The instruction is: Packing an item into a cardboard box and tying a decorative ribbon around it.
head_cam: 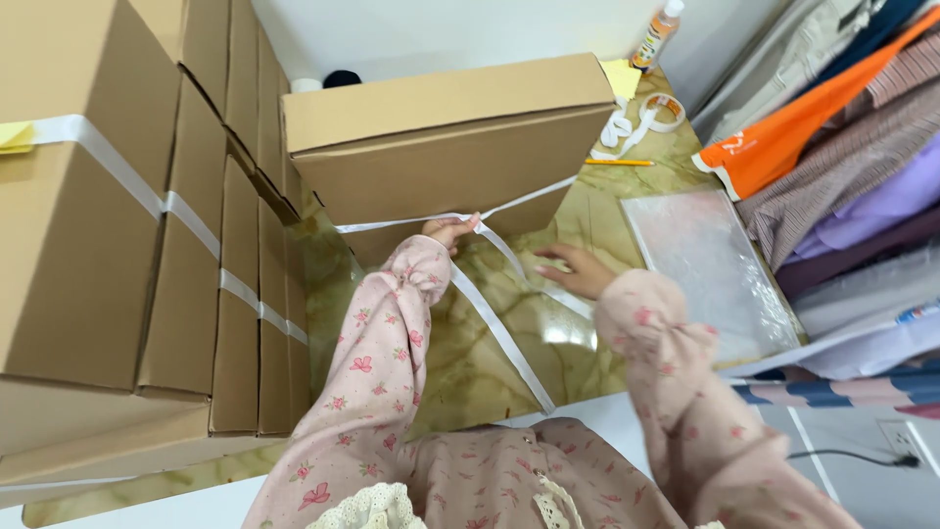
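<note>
Left hand (450, 231), arm extended forward, pinches the white strap (499, 333) against the cardboard box (446, 147) just ahead, while the right hand (578, 271) lies open, fingers spread, beside it on the marble tabletop (470, 362).

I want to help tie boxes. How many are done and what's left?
Done: the boxes stacked on the left already wear a white strap. In hand: the left hand pinches the white tape against the tilted box, and the right hand rests on the table beside it. Left: this tape shows no knot yet.
</note>
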